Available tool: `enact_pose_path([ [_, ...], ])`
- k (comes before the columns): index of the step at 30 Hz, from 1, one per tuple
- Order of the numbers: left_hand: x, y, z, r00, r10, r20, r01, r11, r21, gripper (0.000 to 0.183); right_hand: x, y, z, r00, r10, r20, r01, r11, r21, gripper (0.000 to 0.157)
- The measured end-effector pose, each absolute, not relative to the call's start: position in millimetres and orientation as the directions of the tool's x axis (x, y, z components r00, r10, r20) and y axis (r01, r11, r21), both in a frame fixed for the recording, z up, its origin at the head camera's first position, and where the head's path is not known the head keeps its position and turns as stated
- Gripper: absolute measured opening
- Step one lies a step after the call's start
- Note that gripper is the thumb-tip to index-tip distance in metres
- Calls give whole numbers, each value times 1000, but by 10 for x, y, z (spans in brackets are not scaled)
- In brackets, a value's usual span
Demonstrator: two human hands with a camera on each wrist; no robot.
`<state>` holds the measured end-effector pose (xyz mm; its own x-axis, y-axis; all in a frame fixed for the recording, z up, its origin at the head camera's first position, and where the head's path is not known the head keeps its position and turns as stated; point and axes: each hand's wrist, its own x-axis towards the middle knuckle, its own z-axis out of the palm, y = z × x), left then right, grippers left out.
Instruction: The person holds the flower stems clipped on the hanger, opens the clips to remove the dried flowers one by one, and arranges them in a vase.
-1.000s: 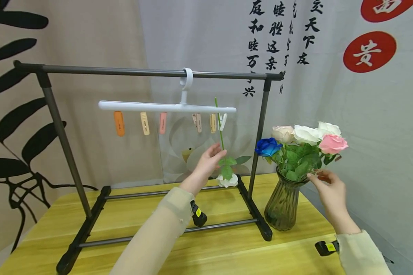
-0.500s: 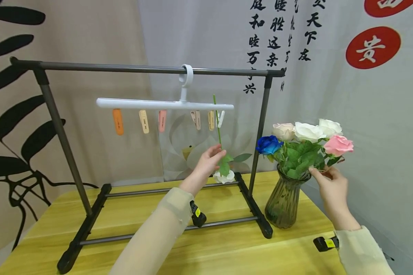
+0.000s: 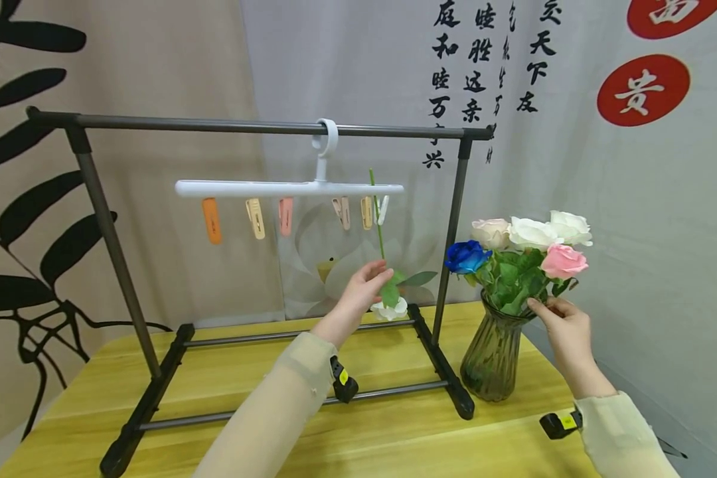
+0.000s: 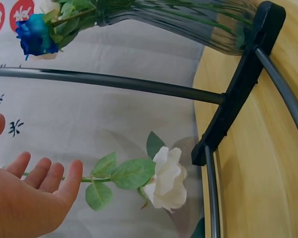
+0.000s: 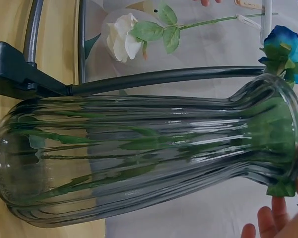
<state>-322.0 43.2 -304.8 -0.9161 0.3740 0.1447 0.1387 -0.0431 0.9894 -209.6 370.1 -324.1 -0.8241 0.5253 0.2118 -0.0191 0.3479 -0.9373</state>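
A white rose (image 3: pixel 390 309) hangs upside down from the white clothespin (image 3: pixel 384 210) at the hanger's right end. My left hand (image 3: pixel 358 295) is beside its green stem, fingers loosely spread; the left wrist view shows the stem passing behind the fingertips (image 4: pixel 75 171). At the right, my right hand (image 3: pixel 567 335) pinches low on the pink rose (image 3: pixel 564 261), at the mouth of the ribbed glass vase (image 3: pixel 491 362). The exact pinch point is hidden by leaves and fingers. A blue rose (image 3: pixel 467 257) and several pale roses (image 3: pixel 534 234) stand in the same vase.
The white hanger (image 3: pixel 245 188) hooks over a dark metal rack (image 3: pixel 215 124) on the wooden table (image 3: pixel 263 372). Several more clothespins hang from it, including an orange one (image 3: pixel 212 220). The vase stands just outside the rack's right foot (image 3: pixel 448 378). A printed curtain (image 3: pixel 645 232) is behind.
The pink rose swung a little right, then back left and slightly down, along with my right hand. My left hand stays near the hanging white rose's stem, which shifted slightly left.
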Motion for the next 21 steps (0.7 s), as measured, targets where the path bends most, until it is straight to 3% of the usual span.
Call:
enact_pose_path([
  [3, -3230, 432, -3061, -915, 376, 145, 140, -41, 989, 53, -2065, 3714, -3253, -818, 525, 234, -42, 350, -936, 66],
  [7, -3271, 436, -3110, -920, 364, 144, 140, -39, 989, 52, -2024, 3732, -3253, -804, 521, 287, -117, 334, -935, 50],
  [10, -3264, 426, -3100, -922, 357, 147, 141, -43, 989, 51, -1989, 3731, -3216, -796, 514, 320, -150, 345, -927, 50],
  [14, -3256, 410, -3075, -923, 354, 149, 141, -47, 989, 50, -1924, 3688, -3119, -760, 556, 338, -234, 253, -939, 49],
  [18, -3262, 395, -3063, -924, 355, 142, 136, -43, 990, 50, -1846, 3564, -2982, -650, 642, 405, -441, 115, -890, 37],
  [21, -3291, 389, -3065, -925, 354, 140, 136, -36, 990, 50, -1789, 3402, -2865, -509, 657, 557, -608, 184, -772, 30],
])
